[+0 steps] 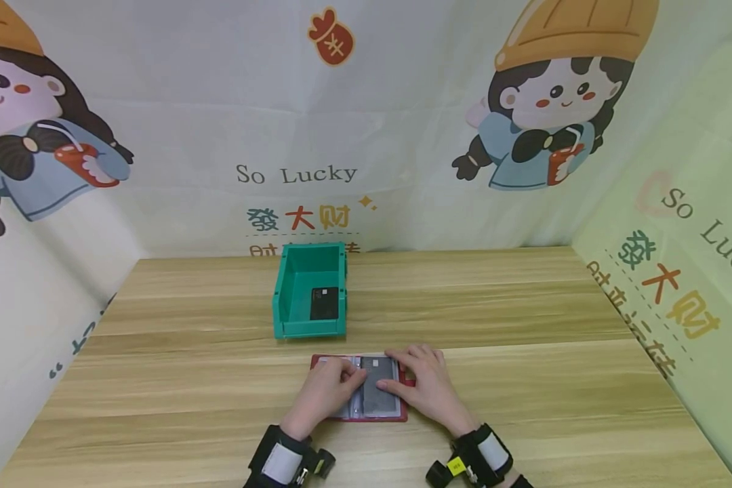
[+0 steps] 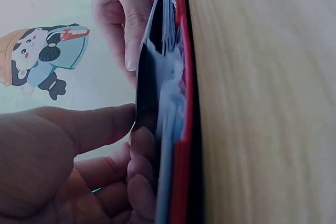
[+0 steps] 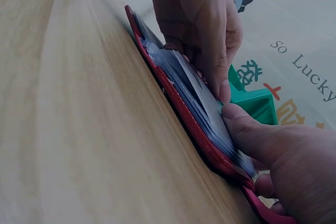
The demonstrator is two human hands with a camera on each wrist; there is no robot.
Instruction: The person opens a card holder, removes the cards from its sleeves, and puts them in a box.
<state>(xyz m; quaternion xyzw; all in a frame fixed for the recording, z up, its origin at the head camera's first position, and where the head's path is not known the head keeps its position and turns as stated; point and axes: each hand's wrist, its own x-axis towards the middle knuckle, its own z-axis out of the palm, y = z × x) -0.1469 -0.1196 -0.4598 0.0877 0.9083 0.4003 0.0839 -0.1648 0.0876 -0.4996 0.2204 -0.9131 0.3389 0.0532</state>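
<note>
Pinching the dark chip card (image 1: 378, 398) by its inner edge with the left hand (image 1: 326, 386), on the right half of the open red card holder (image 1: 404, 412), and gripping that side with the right hand (image 1: 428, 383), seemingly for steadiness.

Booklet (image 1: 404, 413) on table (image 1: 189, 379), card (image 1: 378, 400) at its right half; bin (image 1: 310, 331) behind, leftward, second card (image 1: 324, 304) inside.

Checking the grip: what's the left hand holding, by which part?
The dark card, pinched at its long edge beside the spine of the red holder.
</note>
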